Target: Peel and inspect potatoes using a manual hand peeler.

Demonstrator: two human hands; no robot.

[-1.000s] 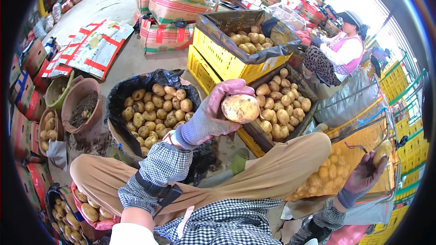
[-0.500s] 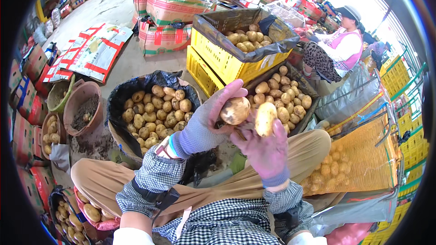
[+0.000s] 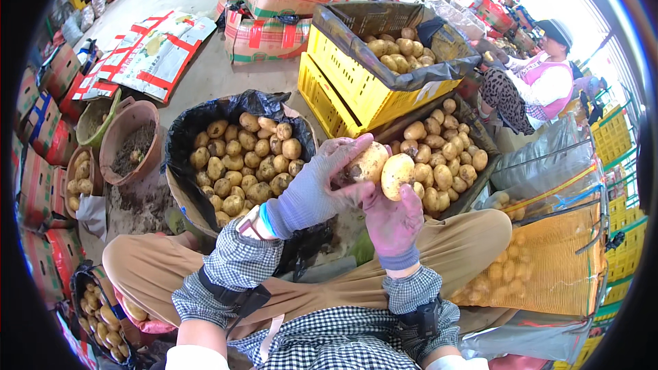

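My left hand (image 3: 308,188), in a purple-grey work glove, is closed round a potato (image 3: 367,162) with brown soil stains. Right beside it, a cleaner yellow potato (image 3: 397,175) sits in the fingers of my gloved right hand (image 3: 393,223). The two potatoes touch or nearly touch, above my crossed legs. Below and left of my hands stands a round container lined with black plastic (image 3: 179,120), full of potatoes (image 3: 243,164). Behind my right hand, a dark-lined crate (image 3: 488,177) holds more potatoes (image 3: 442,157).
Two stacked yellow crates (image 3: 332,109) stand ahead, the top one lined and holding potatoes. An orange mesh sack (image 3: 555,260) of potatoes lies at my right. Tubs with soil (image 3: 130,147), flattened cardboard (image 3: 147,55) and boxes (image 3: 267,38) are leftward. Another person (image 3: 548,85) sits far right.
The view has shifted, so surroundings sit slightly differently. My hands have turned a little, and the stained potato is now closer against the yellow one. Both potatoes remain held.
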